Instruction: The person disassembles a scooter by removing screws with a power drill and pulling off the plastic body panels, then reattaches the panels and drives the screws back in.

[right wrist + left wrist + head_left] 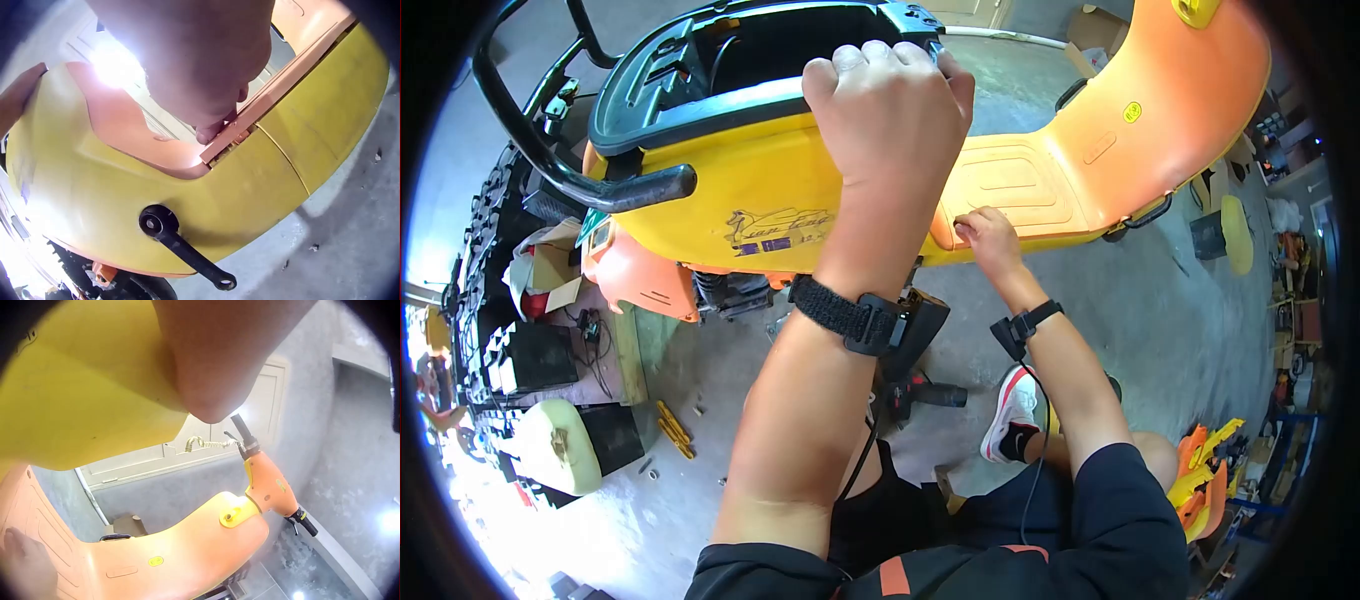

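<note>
Both hands on a yellow scooter (780, 190)
It runs 9 to 2 o'clock, nose at 2; the left hand (890, 105) grips its black rim (700, 105), the right hand (985, 235) pinches the orange footboard (1025, 185) edge.

Mostly plastic on show here. The yellow body panel (740, 190) is moulded in smooth, fairly glossy plastic, a bit scuffed, and a printed decal (785, 230) is stuck flat on it. The orange floor panel (1020, 185) is plastic too, but it's finished duller, more satin, with shallow ribs pressed in. The seat tub rim (700, 105) is done in dark matt plastic. The grab rail (650, 188) looks to be made of black-coated metal tube with a low sheen. Under the body a black painted metal lever (187, 253) is seen, smooth. The wrist straps (835, 312) are woven black cloth. The floor (1190, 330) is left as bare grey concrete, matt and blotchy. The cardboard boxes (550, 265) are plain brown and dull.
</note>
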`<state>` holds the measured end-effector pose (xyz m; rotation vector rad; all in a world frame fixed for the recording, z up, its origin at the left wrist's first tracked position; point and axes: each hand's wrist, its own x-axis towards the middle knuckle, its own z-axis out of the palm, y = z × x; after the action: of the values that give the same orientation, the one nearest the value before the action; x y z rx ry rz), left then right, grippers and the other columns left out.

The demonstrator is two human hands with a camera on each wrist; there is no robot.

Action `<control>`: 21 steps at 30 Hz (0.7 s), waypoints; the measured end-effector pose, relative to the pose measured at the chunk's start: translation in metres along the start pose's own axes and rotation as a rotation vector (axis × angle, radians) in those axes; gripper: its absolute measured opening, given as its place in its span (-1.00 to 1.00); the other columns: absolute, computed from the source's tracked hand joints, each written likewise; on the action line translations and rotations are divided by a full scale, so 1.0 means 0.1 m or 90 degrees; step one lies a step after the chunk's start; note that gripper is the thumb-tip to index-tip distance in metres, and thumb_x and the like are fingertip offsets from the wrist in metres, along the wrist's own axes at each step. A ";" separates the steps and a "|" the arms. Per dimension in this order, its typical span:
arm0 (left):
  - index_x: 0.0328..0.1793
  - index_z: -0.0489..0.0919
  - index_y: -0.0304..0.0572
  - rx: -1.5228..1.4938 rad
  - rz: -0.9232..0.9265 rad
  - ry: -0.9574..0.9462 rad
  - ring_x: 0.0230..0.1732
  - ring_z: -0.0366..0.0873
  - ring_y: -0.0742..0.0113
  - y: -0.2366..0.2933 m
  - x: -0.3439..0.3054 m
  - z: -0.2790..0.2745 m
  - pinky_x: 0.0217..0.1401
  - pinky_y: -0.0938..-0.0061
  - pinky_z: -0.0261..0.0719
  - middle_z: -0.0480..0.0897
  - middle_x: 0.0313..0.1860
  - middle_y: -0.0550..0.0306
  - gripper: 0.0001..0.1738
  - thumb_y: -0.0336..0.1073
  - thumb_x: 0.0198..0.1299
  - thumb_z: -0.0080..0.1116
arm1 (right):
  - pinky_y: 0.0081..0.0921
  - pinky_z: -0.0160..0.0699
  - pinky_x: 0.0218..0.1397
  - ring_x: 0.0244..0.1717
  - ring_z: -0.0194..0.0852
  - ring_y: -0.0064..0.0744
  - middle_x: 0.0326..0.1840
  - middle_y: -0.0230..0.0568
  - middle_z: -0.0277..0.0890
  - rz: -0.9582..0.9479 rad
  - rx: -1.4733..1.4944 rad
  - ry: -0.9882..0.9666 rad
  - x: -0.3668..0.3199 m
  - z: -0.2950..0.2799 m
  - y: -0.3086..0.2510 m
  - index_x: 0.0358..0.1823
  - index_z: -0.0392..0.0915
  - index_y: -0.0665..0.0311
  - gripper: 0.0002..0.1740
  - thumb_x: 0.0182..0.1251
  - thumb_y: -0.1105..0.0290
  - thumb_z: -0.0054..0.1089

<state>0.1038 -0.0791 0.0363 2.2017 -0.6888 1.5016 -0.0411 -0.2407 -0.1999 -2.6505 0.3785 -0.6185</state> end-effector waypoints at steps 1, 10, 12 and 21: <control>-0.62 0.64 -0.04 -0.001 -0.002 -0.008 -0.48 0.61 0.21 0.00 0.00 -0.01 -0.22 0.21 0.36 0.62 -0.61 0.19 -0.58 0.03 0.20 0.22 | -0.21 0.63 0.02 -0.09 0.62 -0.09 -0.21 -0.20 0.68 -0.003 0.000 -0.001 -0.02 0.01 0.00 -0.22 0.77 0.21 -0.84 0.16 0.40 0.46; -0.63 0.59 -0.07 -0.044 -0.011 -0.024 -0.43 0.51 0.19 0.02 -0.01 -0.01 -0.12 0.21 0.28 0.59 -0.59 0.11 -0.61 -0.06 0.19 0.16 | -0.22 0.52 0.25 0.19 0.49 -0.15 0.13 -0.29 0.61 -0.030 -0.096 0.015 -0.29 0.02 -0.11 0.13 0.75 0.14 -0.62 0.28 0.28 0.42; -0.62 0.60 -0.07 -0.044 -0.019 -0.022 -0.43 0.51 0.19 0.02 -0.01 0.00 -0.12 0.22 0.28 0.59 -0.58 0.11 -0.62 -0.06 0.19 0.17 | -0.19 0.49 0.30 0.26 0.45 -0.16 0.22 -0.28 0.56 -0.024 -0.101 0.002 -0.33 0.04 -0.13 0.22 0.70 0.17 -0.55 0.31 0.26 0.40; -0.62 0.64 -0.07 -0.044 0.009 0.006 -0.49 0.60 0.18 -0.02 0.00 -0.02 -0.23 0.21 0.35 0.63 -0.61 0.16 -0.57 0.00 0.22 0.23 | -0.05 0.40 0.43 0.34 0.39 0.09 0.28 -0.02 0.52 -0.010 -0.047 0.016 -0.58 -0.07 -0.28 0.41 0.48 0.28 -0.39 0.34 0.32 0.34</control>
<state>0.1036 -0.0762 0.0367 2.1418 -0.7444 1.4711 -0.0903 -0.1979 -0.2029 -2.7201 0.3943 -0.6564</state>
